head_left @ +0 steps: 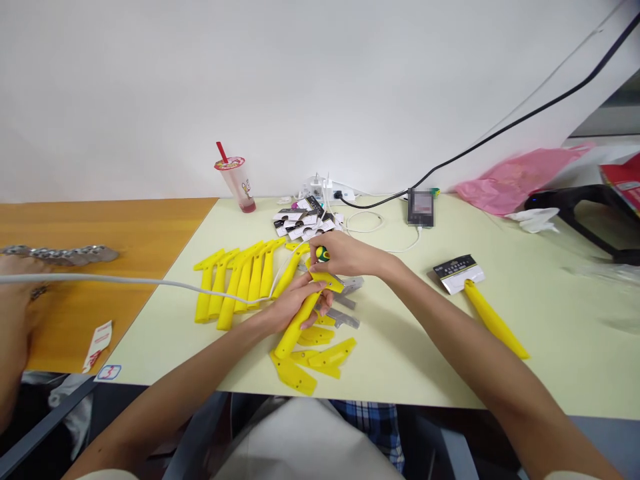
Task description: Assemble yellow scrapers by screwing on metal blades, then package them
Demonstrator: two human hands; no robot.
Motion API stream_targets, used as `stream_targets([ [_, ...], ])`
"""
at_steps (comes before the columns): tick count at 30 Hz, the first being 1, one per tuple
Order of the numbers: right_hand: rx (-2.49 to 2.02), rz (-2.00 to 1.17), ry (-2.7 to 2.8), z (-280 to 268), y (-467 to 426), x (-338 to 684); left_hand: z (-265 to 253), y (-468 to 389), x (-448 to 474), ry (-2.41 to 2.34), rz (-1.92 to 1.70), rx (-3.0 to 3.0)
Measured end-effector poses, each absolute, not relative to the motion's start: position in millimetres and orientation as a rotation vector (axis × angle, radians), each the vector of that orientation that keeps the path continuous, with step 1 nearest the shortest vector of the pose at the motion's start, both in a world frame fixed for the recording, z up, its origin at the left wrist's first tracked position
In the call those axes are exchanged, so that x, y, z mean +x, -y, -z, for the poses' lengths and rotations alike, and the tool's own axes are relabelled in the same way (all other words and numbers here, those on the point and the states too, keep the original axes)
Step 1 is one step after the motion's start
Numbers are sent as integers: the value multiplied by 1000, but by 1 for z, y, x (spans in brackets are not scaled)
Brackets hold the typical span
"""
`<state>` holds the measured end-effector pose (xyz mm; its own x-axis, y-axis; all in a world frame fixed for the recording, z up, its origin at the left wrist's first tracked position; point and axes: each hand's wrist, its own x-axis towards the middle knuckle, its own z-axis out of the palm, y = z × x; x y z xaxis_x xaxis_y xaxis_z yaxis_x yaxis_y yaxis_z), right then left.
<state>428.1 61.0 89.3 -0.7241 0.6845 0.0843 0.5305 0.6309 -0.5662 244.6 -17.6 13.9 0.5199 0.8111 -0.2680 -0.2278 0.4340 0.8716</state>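
My left hand point(295, 303) is wrapped round a yellow plastic scraper handle point(295, 330), which slants with its head away from me. My right hand point(345, 253) is closed round a screwdriver point(323, 254) with a green and yellow grip, held over the head of that handle. Its tip is hidden. Just right of the hands lie grey scraper blade pieces point(345, 317). Nearer the table edge are loose yellow head covers point(333, 357), some overlapping. A row of yellow handles point(233, 290) lies to the left of my left hand.
At the back stand a plastic cup point(237, 183) with a red straw, a pile of cards point(307, 223) and a power strip point(345, 193). A white cable point(150, 280) crosses above my left wrist. A carded scraper point(495, 320) lies right. Another person's arm point(15, 333) shows far left.
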Motion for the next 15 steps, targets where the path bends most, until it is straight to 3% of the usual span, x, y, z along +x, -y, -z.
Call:
stream_targets([
  [9,-1113,-909,2467,-87,-67,432,-16,20,246,-784,-725,963],
  [15,-1297,-1301,2307,-87,-70,438,-19,22,246,-774,-723,984],
])
